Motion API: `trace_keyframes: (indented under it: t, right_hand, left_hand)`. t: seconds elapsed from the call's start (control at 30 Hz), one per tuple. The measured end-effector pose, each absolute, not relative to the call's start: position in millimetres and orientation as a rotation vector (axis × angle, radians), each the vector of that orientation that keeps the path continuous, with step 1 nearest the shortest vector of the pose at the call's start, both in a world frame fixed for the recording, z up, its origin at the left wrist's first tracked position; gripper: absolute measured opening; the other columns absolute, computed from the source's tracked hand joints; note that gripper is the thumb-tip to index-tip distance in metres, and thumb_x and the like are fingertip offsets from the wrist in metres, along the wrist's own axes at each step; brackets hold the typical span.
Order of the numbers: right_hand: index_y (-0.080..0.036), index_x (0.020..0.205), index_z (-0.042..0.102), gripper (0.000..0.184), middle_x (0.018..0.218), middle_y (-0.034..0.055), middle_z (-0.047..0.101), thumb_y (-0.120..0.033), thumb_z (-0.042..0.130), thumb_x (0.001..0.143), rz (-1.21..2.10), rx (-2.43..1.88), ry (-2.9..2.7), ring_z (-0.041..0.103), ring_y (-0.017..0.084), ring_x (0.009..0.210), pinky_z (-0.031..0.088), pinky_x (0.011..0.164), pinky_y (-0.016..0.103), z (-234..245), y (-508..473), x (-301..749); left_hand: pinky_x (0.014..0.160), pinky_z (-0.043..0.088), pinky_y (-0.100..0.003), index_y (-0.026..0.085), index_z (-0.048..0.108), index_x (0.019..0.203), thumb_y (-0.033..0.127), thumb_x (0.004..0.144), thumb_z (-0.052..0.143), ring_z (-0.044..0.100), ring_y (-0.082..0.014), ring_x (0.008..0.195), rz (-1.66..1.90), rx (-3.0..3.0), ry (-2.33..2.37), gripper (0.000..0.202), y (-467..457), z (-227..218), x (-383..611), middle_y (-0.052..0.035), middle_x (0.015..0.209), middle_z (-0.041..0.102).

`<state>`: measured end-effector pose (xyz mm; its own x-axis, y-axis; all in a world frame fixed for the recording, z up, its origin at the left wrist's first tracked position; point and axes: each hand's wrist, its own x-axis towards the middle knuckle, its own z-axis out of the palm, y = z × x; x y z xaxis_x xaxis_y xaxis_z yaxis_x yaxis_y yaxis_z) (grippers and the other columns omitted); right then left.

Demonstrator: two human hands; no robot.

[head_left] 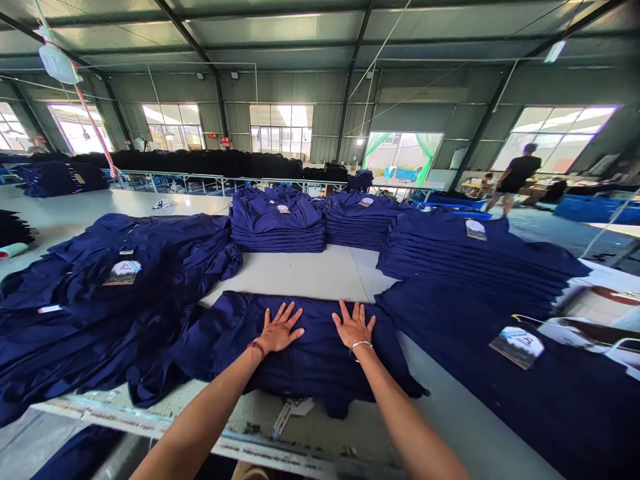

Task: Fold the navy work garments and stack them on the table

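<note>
A navy blue garment (310, 360) lies spread across the table in front of me, its near edge uneven. My left hand (281, 328) presses flat on its upper left part, fingers spread; a dark red beaded bracelet circles that wrist. Flat on the upper right part rests my right hand (354, 325), fingers apart, with a silver bangle at the wrist. White tags (293, 413) stick out from under the garment's near edge. To the left is a loose heap of navy garments (110, 313) bearing a printed hang tag (123, 272).
Folded navy stacks stand behind (277, 230) and at the right (450, 250). More navy cloth with a hang tag (517, 347) covers the near right. The table's front edge (165, 427) runs close to me. A person (520, 175) walks in the far right background.
</note>
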<state>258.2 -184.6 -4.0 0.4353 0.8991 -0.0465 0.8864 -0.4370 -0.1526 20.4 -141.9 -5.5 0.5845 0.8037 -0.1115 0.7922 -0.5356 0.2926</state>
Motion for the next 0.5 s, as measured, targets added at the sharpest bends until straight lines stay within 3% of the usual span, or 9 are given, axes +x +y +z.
trace_keyframes:
  t: [0.13, 0.23, 0.3, 0.4, 0.5]
  right_hand:
    - [-0.030, 0.156, 0.024, 0.061, 0.165, 0.0111, 0.015, -0.054, 0.024, 0.099, 0.236, -2.463, -1.657, 0.010, 0.031, 0.151, 0.011, 0.117, 0.060, 16, -199, 243]
    - [-0.026, 0.148, 0.044, 0.058, 0.153, 0.0124, 0.039, -0.051, 0.034, 0.097, 0.247, -2.148, -1.921, 0.035, 0.028, 0.140, 0.026, 0.115, 0.046, 28, -231, 227]
    - [-0.027, 0.140, 0.055, 0.055, 0.134, 0.0115, 0.054, -0.054, 0.042, 0.094, 0.313, -1.923, -2.094, 0.048, 0.026, 0.126, 0.035, 0.109, 0.038, 29, -258, 216]
    - [-0.033, 0.138, 0.055, 0.062, 0.125, 0.0083, 0.058, -0.058, 0.060, 0.082, 0.417, -1.805, -2.266, 0.052, 0.027, 0.116, 0.042, 0.100, 0.041, 24, -291, 205]
    - [-0.033, 0.143, 0.050, 0.076, 0.131, 0.0085, 0.056, -0.048, 0.074, 0.072, 0.412, -1.880, -2.325, 0.051, 0.029, 0.117, 0.043, 0.098, 0.043, 13, -305, 202]
  left_hand:
    - [0.118, 0.009, -0.064, 0.026, 0.031, 0.154, 0.067, 0.096, 0.022, 0.009, -0.0309, 0.152, 0.047, 2.421, 1.154, 0.071, -150, 16, 5, -0.0097, 0.166, 0.012]
    - [0.119, 0.025, -0.046, 0.020, 0.048, 0.145, 0.072, 0.091, 0.035, 0.030, -0.0289, 0.146, 0.146, 2.455, 0.902, 0.076, -168, 29, -13, -0.0142, 0.158, 0.035]
    - [0.114, 0.033, -0.040, 0.022, 0.055, 0.139, 0.074, 0.083, 0.052, 0.043, -0.0291, 0.136, 0.163, 2.529, 0.749, 0.077, -184, 32, -27, -0.0125, 0.147, 0.048]
    - [0.108, 0.039, -0.043, 0.029, 0.054, 0.140, 0.067, 0.069, 0.073, 0.050, -0.0306, 0.125, 0.095, 2.654, 0.733, 0.083, -204, 29, -46, -0.0097, 0.135, 0.052]
    - [0.106, 0.040, -0.044, 0.033, 0.048, 0.144, 0.049, 0.068, 0.080, 0.050, -0.0291, 0.122, 0.080, 2.735, 0.859, 0.083, -215, 20, -61, -0.0073, 0.132, 0.052]
